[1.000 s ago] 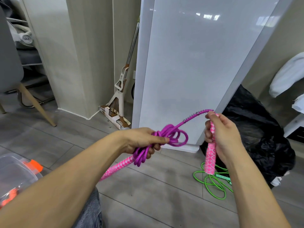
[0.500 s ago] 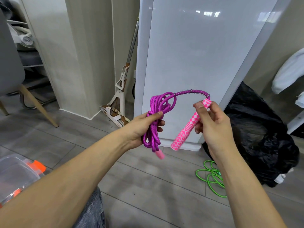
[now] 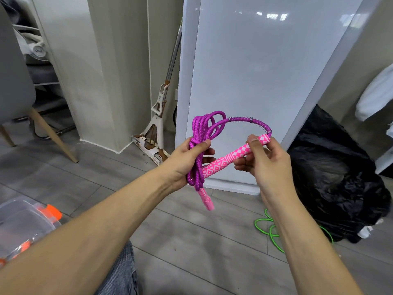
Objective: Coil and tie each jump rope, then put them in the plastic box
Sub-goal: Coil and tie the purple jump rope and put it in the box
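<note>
Rope coil (image 3: 198, 150) gripped in left hand (image 3: 187, 162); right hand (image 3: 265, 165) pinches handle (image 3: 231, 158).

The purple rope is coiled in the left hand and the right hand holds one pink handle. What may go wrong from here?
1. Only the left hand grips the purple coil, and loops stand free above it; they may slip loose during tying.
2. The right hand pinches the pink handle near its top end only; it may slip out.
3. The second handle dangles below the left hand and may snag in the loops.
</note>
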Motion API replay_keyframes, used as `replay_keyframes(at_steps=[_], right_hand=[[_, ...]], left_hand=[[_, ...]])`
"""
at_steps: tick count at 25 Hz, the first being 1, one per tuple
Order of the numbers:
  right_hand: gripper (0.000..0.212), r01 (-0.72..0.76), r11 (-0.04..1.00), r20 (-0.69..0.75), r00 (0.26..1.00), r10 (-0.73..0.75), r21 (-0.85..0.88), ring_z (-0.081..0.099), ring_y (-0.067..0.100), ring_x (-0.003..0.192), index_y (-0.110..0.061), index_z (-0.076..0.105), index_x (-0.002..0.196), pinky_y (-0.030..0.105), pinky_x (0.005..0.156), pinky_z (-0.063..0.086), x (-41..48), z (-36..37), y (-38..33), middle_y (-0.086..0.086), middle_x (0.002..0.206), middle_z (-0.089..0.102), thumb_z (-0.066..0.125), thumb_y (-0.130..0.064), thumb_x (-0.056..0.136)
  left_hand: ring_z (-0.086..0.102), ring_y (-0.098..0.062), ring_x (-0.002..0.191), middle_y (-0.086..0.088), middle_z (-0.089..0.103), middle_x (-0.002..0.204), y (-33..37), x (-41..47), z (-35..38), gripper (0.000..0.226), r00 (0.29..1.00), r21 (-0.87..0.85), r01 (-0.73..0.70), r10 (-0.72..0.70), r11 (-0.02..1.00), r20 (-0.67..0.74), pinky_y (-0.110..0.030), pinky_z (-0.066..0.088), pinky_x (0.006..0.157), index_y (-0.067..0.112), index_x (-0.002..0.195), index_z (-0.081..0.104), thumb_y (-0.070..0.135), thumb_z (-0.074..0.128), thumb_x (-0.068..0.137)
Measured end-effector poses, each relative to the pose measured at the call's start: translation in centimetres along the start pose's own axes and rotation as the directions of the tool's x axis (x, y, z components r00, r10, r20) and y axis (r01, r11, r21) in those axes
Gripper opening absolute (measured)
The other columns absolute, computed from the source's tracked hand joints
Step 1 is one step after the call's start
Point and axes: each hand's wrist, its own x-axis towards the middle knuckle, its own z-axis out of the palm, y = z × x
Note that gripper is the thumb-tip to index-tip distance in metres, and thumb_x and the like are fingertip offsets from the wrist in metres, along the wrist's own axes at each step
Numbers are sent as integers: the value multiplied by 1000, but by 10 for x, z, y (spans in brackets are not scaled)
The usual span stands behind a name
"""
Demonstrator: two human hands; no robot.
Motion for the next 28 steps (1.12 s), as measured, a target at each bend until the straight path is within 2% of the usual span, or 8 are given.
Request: replay_keyframes(at_steps=[3, 6, 8, 12, 18, 24, 26, 28], right_hand=[[21, -176, 981, -20, 984, 179, 86, 67, 26, 55, -1, 58, 90, 33, 56, 59, 3, 1, 5, 6, 57, 52, 57, -19, 100], [22, -428, 871, -39, 892, 450, 241, 69, 25, 50, -4, 54, 83, 32, 49, 58, 3, -2, 13, 10, 62, 48, 57, -18, 100], [21, -483, 822, -38, 855, 517, 302, 68, 25, 47, -4, 53, 84, 32, 46, 57, 2, -2, 15, 11, 64, 48, 58, -17, 100], [20, -440, 851, -23, 885, 465, 286, 69, 27, 51, -3, 54, 85, 34, 51, 60, -1, 4, 11, 11, 63, 48, 58, -16, 100], [20, -271, 959, 113, 959, 261, 84, 75, 37, 77, 1, 60, 101, 42, 73, 63, -16, 20, 11, 11, 69, 60, 56, -19, 101], [22, -569, 771, 31, 810, 586, 284, 76, 28, 68, -4, 56, 92, 30, 54, 60, -9, 1, 14, 13, 72, 68, 58, -24, 101], [22, -581, 769, 49, 805, 591, 267, 76, 26, 68, -3, 58, 94, 31, 57, 61, -11, 4, 12, 15, 74, 73, 58, -24, 100], [23, -536, 829, 70, 844, 532, 162, 76, 25, 70, -2, 61, 93, 32, 60, 61, -13, 9, 11, 15, 75, 75, 58, -24, 100]], left_hand=[[66, -21, 72, -6, 65, 81, 5, 0, -7, 15, 1000, -48, -10, 10, 999, -6, -34, 52, 65, 11, 107, 58, 21, 61, 97], [65, -20, 71, -4, 65, 78, 9, -1, -11, 21, 1000, -116, 15, -14, 993, 5, -33, 52, 64, 11, 114, 58, 22, 61, 96], [64, -20, 69, -5, 64, 77, 9, -2, -8, 22, 1000, -133, 17, -15, 991, 16, -32, 51, 61, 11, 116, 58, 22, 61, 97], [64, -19, 69, -5, 65, 81, 3, 1, -8, 24, 999, 6, -42, 43, 999, -28, -31, 50, 59, 10, 115, 56, 26, 60, 97], [65, -19, 74, -5, 69, 87, -4, 10, -23, 23, 940, 333, -165, 250, 929, -231, -38, 55, 73, 15, 111, 53, 34, 58, 98], [66, -20, 66, -5, 68, 79, 10, 5, -11, 26, 993, -182, 13, -34, 983, -114, -29, 52, 57, 11, 106, 63, 34, 63, 95], [66, -19, 69, -4, 70, 80, 12, 8, -13, 28, 993, -189, -3, -19, 982, -116, -28, 52, 57, 12, 112, 62, 35, 62, 95], [63, -19, 69, -4, 72, 82, 9, 10, -19, 32, 978, -55, -92, 80, 994, -192, -31, 52, 60, 10, 119, 58, 34, 59, 97]])
